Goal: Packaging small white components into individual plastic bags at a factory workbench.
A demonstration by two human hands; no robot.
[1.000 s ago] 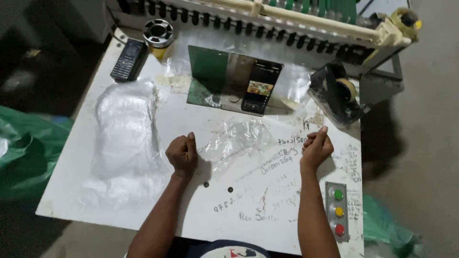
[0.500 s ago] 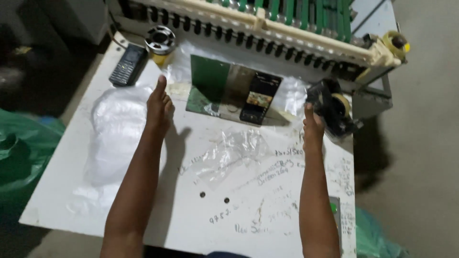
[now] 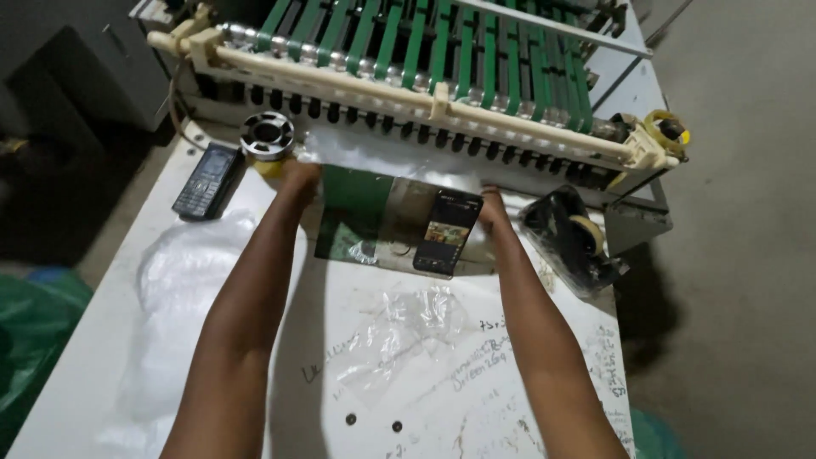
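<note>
My left hand (image 3: 299, 174) and right hand (image 3: 491, 204) reach the clear plastic sheet (image 3: 374, 157) under the green-belted conveyor (image 3: 442, 59). I cannot tell my fingers' spread. A round metal tin (image 3: 268, 136) sits just left of my left fingers.

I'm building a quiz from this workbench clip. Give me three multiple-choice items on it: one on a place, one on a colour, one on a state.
1. Where does the keypad phone lie?
A. far left of the white table
B. beside the tape dispenser
C. on the floor

2. What colour are the machine's belts?
A. red
B. green
C. blue

3. What state is the smartphone screen in?
A. dark
B. cracked
C. lit

Answers: 1 A, it sits near the metal reel, left of the left hand. 2 B, green strips run over the rollers. 3 C, a picture shows on it, beside the right hand.
</note>
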